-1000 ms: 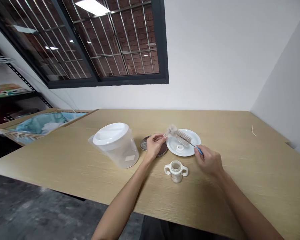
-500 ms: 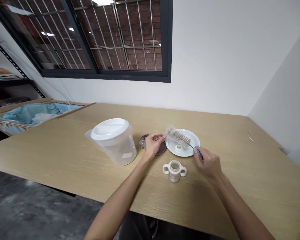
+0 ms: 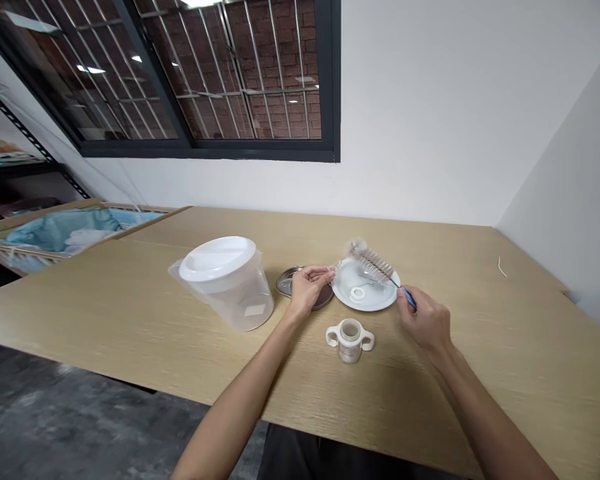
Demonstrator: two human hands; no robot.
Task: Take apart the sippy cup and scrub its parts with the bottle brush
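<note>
At the far left, blue cloths (image 3: 55, 227) are held inside a wooden-framed bed or crate (image 3: 30, 218), whose raised sides seem to keep them together. On the counter (image 3: 480, 373), a translucent pitcher (image 3: 235, 300) is stood on its base, capped by a white lid (image 3: 217, 259); steadiness is probably given by the broad bottom.

Beside it, a round metal dish (image 3: 286, 280) is partly covered by the left hand (image 3: 306, 290). A narrow grip is made there, with a small clear piece (image 3: 337, 266) pinched at the fingertips, presumably so that most of it is left exposed; its exact shape cannot be told.

Nearer the front edge, a two-handled cup (image 3: 349, 352) is set upright, its open mouth turned up and its handles spread to either side. Behind it, a white ring (image 3: 359, 299) is lain flat on a white plate (image 3: 383, 303), likely contained by the rim.

Over the plate, a bristled brush (image 3: 377, 265) is held tilted, its head up and to the left. Its blue handle (image 3: 409, 297) is closed in the grip of the right hand (image 3: 430, 323), by which the bristles are kept free of the fingers. Farther right, a thin pale strip (image 3: 501, 267) is seen.
</note>
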